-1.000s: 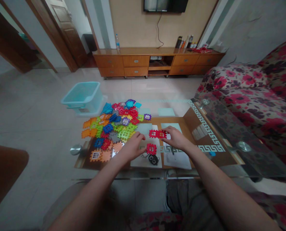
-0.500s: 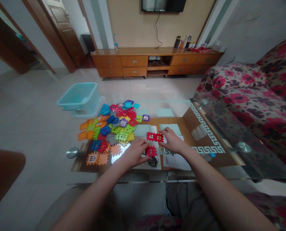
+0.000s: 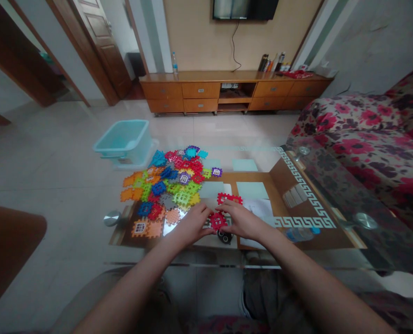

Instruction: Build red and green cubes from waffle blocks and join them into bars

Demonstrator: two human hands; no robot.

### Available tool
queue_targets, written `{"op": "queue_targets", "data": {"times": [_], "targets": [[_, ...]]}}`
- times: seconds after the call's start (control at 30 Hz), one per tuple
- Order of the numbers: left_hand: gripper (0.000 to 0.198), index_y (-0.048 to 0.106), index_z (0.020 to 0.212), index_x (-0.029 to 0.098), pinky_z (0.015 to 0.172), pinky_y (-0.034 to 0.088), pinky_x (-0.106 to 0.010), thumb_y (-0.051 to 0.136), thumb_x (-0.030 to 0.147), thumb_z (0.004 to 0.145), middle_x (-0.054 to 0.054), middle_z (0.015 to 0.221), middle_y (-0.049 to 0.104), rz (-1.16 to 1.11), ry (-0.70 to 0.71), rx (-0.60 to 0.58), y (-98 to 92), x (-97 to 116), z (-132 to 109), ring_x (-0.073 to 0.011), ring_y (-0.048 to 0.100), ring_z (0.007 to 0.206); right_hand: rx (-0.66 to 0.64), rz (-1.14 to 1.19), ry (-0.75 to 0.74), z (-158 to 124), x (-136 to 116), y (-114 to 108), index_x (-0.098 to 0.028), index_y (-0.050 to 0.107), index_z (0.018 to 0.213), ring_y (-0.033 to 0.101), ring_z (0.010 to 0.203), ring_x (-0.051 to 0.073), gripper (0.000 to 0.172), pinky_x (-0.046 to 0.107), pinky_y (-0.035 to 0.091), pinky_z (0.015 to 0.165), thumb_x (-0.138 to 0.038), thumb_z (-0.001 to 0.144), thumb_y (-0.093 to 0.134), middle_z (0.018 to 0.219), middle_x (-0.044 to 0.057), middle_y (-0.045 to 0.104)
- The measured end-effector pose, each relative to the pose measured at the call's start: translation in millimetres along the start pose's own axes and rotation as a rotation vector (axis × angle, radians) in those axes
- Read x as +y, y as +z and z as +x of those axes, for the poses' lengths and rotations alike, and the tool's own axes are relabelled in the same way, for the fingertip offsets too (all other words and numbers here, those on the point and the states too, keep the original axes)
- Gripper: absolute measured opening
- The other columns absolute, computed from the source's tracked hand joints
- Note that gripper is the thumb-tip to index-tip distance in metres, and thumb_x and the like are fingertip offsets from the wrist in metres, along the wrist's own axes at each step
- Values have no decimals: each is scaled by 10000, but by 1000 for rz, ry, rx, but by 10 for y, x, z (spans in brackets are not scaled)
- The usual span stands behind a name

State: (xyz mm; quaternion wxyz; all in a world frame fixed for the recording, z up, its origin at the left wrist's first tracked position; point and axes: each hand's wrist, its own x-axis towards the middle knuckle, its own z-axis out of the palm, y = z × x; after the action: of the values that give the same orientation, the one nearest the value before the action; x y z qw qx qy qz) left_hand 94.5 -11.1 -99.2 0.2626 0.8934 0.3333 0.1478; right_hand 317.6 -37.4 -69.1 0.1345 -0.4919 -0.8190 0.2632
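Observation:
Between my two hands is a red interlocking tile (image 3: pixel 218 221) with notched edges and a window-like cutout. My left hand (image 3: pixel 194 222) pinches its left side, thumb below and fingers above. From the right, my right hand (image 3: pixel 240 219) grips the same tile with thumb and fingers. Just beyond, a joined pair of red tiles (image 3: pixel 223 197) lies on the glass table, partly hidden by my right hand. To the left spreads a heap of mixed tiles, among them green tiles (image 3: pixel 183 197), blue tiles (image 3: pixel 158 188) and orange tiles (image 3: pixel 146 228).
A small black round object (image 3: pixel 225 237) sits close below my hands. Past the heap, a pale blue plastic tub (image 3: pixel 123 144) stands at the left. Under the glass tabletop lie papers and a water bottle (image 3: pixel 301 234). A flowered sofa (image 3: pixel 362 120) flanks the right side.
My right hand has left the joined red pair and come down to the single red tile that my left hand holds. The whole view has shifted slightly, moving the scene rightward.

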Motion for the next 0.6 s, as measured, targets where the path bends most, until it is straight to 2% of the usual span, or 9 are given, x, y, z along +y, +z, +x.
{"op": "queue_targets", "data": {"times": [0.23, 0.43, 0.6], "targets": [[400, 592, 1145, 199, 863, 461, -385, 720, 420, 836, -112, 1080, 599, 7, 11, 11, -15, -9, -45, -279, 567, 1018, -26, 32, -28, 13, -67, 57, -200, 620, 1255, 575, 1172, 284, 508, 402, 465, 1020, -217, 774, 783, 1212, 115, 627], [352, 585, 1093, 185, 882, 462, -388, 706, 338, 800, -105, 1054, 583, 26, -6, -5, -87, 49, -25, -276, 561, 1008, -35, 29, -14, 32, -46, 92, -177, 616, 1251, 576, 1151, 295, 505, 406, 472, 1001, -209, 768, 759, 1210, 135, 614], [313, 569, 1020, 182, 890, 460, -395, 691, 277, 747, -98, 1037, 556, 92, -29, -44, -175, 5, -34, -284, 543, 1016, -39, -3, 8, 13, -20, 64, -170, 619, 1240, 570, 1154, 309, 523, 416, 468, 995, -178, 735, 757, 1204, 145, 625]]}}
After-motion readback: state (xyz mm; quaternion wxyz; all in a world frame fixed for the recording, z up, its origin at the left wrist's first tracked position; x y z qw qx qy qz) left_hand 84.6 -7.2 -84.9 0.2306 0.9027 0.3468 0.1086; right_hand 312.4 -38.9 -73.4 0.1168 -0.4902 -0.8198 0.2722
